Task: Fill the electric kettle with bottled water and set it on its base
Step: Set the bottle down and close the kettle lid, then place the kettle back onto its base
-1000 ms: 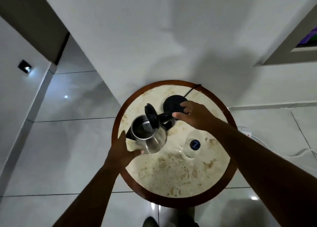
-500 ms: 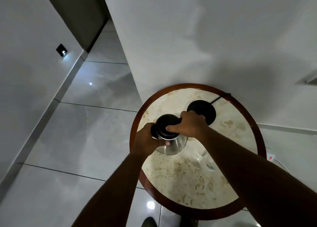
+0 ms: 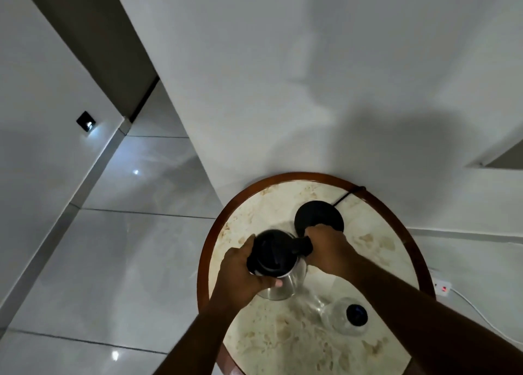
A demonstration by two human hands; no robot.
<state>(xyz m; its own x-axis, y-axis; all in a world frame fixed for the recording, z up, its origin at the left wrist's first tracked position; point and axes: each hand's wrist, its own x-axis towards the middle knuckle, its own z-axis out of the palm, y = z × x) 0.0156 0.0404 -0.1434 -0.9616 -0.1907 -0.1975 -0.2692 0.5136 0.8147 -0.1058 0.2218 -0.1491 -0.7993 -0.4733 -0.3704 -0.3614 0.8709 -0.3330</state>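
2 hands grip the lidded kettle [image 3: 273, 262], left hand [image 3: 240, 275] closed round its body, right hand [image 3: 329, 250] closed on its handle; next, judged, seating it squarely on the base [image 3: 319, 215].

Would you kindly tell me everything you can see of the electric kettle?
The electric kettle has a shiny metal body, a black lid now shut, and a black handle pointing toward the round black base, which it is not on. It appears upright over the marble-look table. The left hand holds its side; the right hand has a grip on the handle.
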